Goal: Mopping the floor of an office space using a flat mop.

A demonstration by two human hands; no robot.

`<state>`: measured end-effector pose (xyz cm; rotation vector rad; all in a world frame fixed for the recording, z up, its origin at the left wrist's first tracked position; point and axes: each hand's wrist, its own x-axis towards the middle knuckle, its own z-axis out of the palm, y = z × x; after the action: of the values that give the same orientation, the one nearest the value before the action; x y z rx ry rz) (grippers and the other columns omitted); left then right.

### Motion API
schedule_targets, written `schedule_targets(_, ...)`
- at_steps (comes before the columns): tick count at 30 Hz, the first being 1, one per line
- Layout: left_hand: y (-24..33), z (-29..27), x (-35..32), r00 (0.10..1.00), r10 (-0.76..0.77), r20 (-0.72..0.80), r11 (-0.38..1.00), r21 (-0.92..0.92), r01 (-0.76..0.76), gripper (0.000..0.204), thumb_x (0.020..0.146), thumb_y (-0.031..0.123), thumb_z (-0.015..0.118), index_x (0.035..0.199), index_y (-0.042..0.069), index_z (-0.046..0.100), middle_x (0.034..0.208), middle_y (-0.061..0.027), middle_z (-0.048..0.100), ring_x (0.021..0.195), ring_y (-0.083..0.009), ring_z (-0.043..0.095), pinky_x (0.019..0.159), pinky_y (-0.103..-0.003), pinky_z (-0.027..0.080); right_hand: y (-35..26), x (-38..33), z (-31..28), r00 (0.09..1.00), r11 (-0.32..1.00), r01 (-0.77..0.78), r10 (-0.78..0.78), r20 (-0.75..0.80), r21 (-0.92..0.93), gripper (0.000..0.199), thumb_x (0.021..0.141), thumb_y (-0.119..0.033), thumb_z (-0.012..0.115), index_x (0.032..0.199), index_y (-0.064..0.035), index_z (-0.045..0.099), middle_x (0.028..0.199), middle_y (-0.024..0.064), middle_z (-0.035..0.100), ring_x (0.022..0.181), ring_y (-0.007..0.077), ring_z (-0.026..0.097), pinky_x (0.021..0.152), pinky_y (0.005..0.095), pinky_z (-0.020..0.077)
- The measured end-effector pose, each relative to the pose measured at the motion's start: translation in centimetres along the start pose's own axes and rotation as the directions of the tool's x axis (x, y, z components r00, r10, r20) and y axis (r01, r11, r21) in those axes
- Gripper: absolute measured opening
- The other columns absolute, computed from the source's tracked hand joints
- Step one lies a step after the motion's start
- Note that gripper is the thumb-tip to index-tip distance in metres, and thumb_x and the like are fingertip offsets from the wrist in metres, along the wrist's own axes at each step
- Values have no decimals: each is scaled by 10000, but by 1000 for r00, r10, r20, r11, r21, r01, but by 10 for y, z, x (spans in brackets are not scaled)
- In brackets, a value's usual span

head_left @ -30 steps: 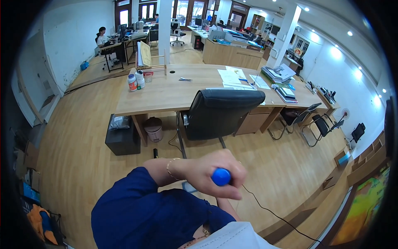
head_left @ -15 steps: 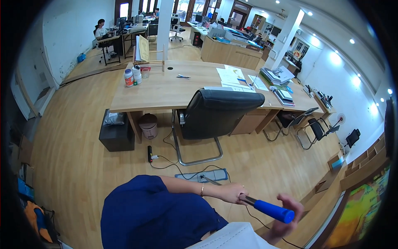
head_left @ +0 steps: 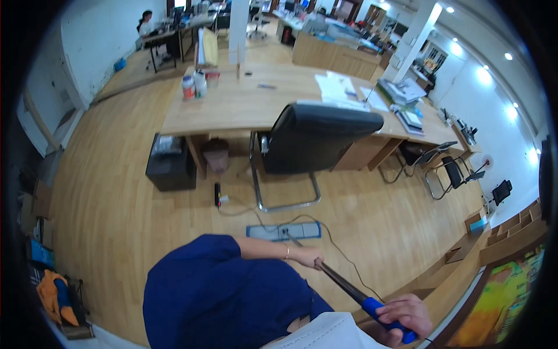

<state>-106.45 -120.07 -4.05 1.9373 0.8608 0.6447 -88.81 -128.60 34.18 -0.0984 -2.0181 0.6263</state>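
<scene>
Right hand (head_left: pixel 408 317) now wraps the blue cylindrical grip (head_left: pixel 372 305), no longer open beside it, so we have the long-handled flat mop (head_left: pixel 336 276) two-handed. Left hand (head_left: pixel 307 256) fingers close round the dark metal shaft (head_left: pixel 351 289). We see its blue-and-grey rectangular head (head_left: pixel 264 232) on the pale wood floor (head_left: pixel 116 221), near the black-backed chair (head_left: pixel 325 139); thin dark cable (head_left: pixel 332 237) crosses there, over or under unclear.

You have one mop (head_left: pixel 343 282), one left hand (head_left: pixel 307 256), one right hand (head_left: pixel 408 312)
Ahead of you is one near table (head_left: pixel 232 115), with two bottles (head_left: pixel 188 88) standing on it, one large black chair (head_left: pixel 325 139) at its near side and two smaller black chairs (head_left: pixel 453 173) toward its right end; on the floor (head_left: pixel 116 232), one bin (head_left: pixel 216 158), one dark box (head_left: pixel 172 170), one power strip (head_left: pixel 217 195).
</scene>
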Motion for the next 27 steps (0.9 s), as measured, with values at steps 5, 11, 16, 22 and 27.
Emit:
schedule_targets(5, 34, 7, -22, 996, -80, 34, 996, 41, 79, 284, 747, 299, 697, 642, 72, 561, 608, -135, 550, 572, -325, 531, 528, -429, 405, -4, -25, -22, 977, 974, 208, -212, -37, -86, 306, 940, -244, 542, 988, 33, 419, 598, 138, 552, 491, 243, 576, 440, 371, 498)
schedule_targets(11, 40, 5, -42, 976, -216, 42, 974, 75, 212, 311, 780, 350, 694, 688, 61, 626, 617, -116, 609, 590, -291, 588, 549, -405, 437, 12, -37, -41, 989, 993, 120, -120, -84, 3, 341, 953, -314, 512, 1009, 1, 392, 622, 144, 545, 496, 255, 563, 477, 405, 495)
schedule_targets(16, 30, 11, -63, 984, -176, 8, 974, 148, 173, 241, 708, 302, 720, 707, 74, 641, 640, -100, 625, 617, -289, 610, 565, -395, 460, 16, -44, -39, 971, 962, 237, -236, -24, 135, 320, 938, -288, 544, 1002, -8, 402, 670, 163, 573, 537, 283, 587, 493, 408, 504)
schedule_targets(22, 30, 1, -90, 952, -296, -75, 943, 134, 304, 188, 664, 265, 723, 711, 100, 648, 661, -103, 628, 638, -301, 607, 560, -414, 446, 33, -24, -39, 947, 927, 141, -228, 227, 347, 285, 904, -220, 597, 969, -5, 420, 702, 167, 588, 575, 288, 608, 505, 407, 524)
schedule_targets(27, 24, -17, -123, 931, -341, -127, 924, 137, 357, 142, 681, 232, 676, 667, 103, 617, 632, -130, 587, 658, -342, 588, 576, -445, 432, 74, -37, -10, 962, 771, 128, -249, 110, 624, 263, 817, -95, 689, 840, -46, 432, 626, 117, 626, 535, 257, 659, 532, 348, 547)
